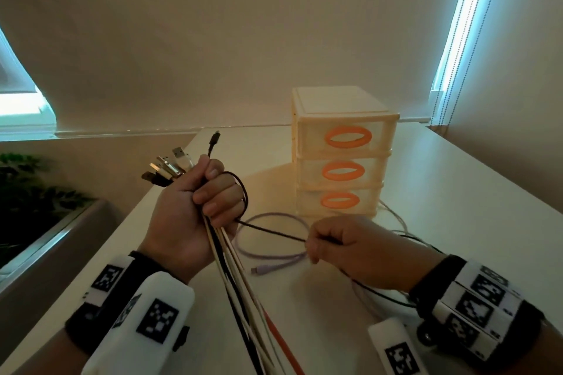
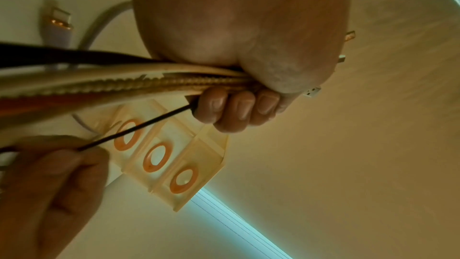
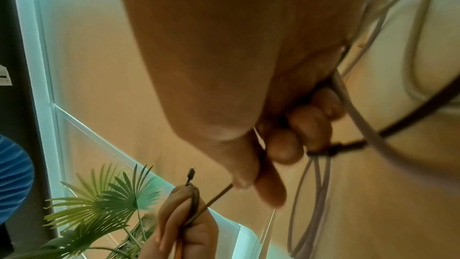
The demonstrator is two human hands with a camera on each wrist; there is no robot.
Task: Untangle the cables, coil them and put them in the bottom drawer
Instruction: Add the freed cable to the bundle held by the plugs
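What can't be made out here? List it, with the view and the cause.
- Far ends of the cable bundle: cut off by the head view's bottom edge.
- How many cables the left hand holds: its grip covers them.
- Drawer unit contents: all three fronts closed.
- Black cable past the right hand: blurred in the right wrist view.

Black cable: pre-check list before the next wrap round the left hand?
1. Left hand grips the bundle, plugs up: ok.
2. Right hand pinches the black cable: ok.
3. Cable runs taut between the hands: ok.
4. One loop already lies over the left fingers: ok.
5. Slack behind the right hand free of the other cables on the table: cannot tell.
6. Bottom drawer open for stowing: not ok, it is closed.
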